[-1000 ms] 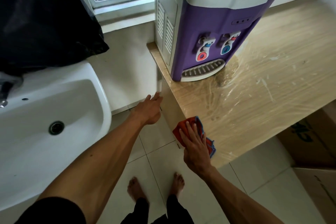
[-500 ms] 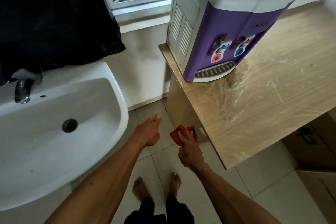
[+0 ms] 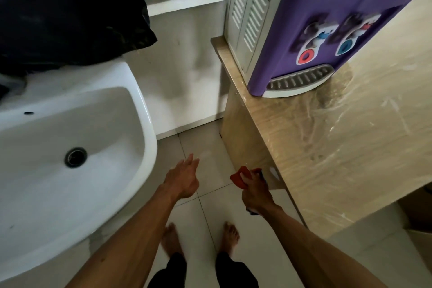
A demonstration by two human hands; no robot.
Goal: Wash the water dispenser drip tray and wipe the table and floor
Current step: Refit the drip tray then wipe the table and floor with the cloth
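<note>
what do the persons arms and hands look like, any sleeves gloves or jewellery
Both forearms are bare as far as the frame shows, no sleeves. The left hand and right hand wear no gloves; no watch, bracelet or ring is visible.

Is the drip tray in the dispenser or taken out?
In: the drip tray sits seated at the base of the dispenser.

A person's right hand grips a red cloth just below the streaked tabletop's edge. The left hand hangs open over the tiled floor beside a white sink. A purple water dispenser, drip tray in place, stands at the tabletop's corner.
</note>
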